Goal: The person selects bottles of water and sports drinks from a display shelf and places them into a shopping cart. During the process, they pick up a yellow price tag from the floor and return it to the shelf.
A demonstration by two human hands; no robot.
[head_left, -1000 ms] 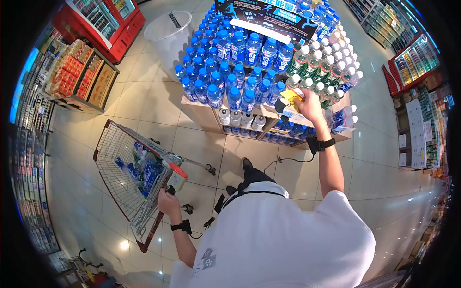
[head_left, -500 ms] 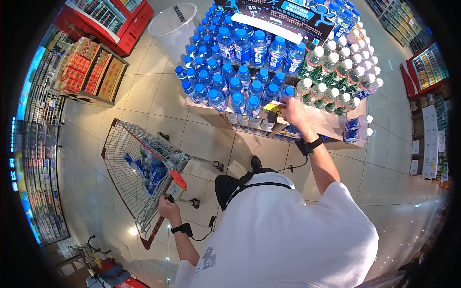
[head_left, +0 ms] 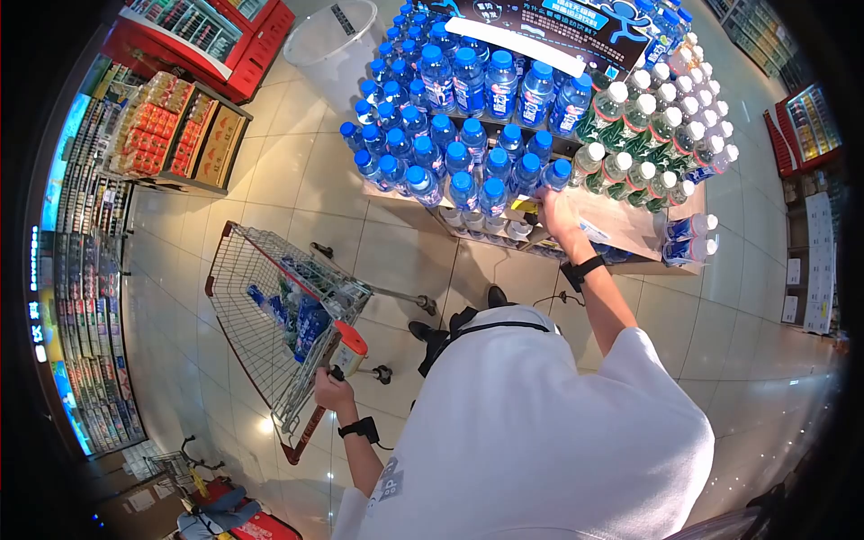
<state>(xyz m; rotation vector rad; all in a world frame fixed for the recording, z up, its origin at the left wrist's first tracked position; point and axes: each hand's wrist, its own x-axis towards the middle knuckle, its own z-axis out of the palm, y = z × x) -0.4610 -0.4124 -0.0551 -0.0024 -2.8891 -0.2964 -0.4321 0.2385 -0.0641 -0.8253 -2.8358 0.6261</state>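
My left hand (head_left: 333, 392) is closed round the handle (head_left: 308, 434) of a wire shopping cart (head_left: 256, 297). Blue-labelled bottles (head_left: 308, 326) lie inside the cart. At the front edge of a drinks display, my right hand (head_left: 562, 216) pinches a yellow price tag (head_left: 526, 206), which its fingers partly cover. Just beyond those fingers stands a blue-capped bottle (head_left: 557, 173). More blue bottles (head_left: 493, 194) are in rows to the left. To the right are white-capped bottles with green labels (head_left: 616, 171). Black bands circle both my wrists.
A printed sign (head_left: 576, 34) rises over the display. Behind it at left is a white bin (head_left: 335, 54). Red-packed goods (head_left: 155, 135) are stacked at left, beside long drink shelves (head_left: 90, 315). A red cooler (head_left: 807, 126) stands at far right.
The view has shifted, so the display and cart appear further right and lower. The yellow tag shows less beside my right fingers. My left hand keeps its grip on the cart handle.
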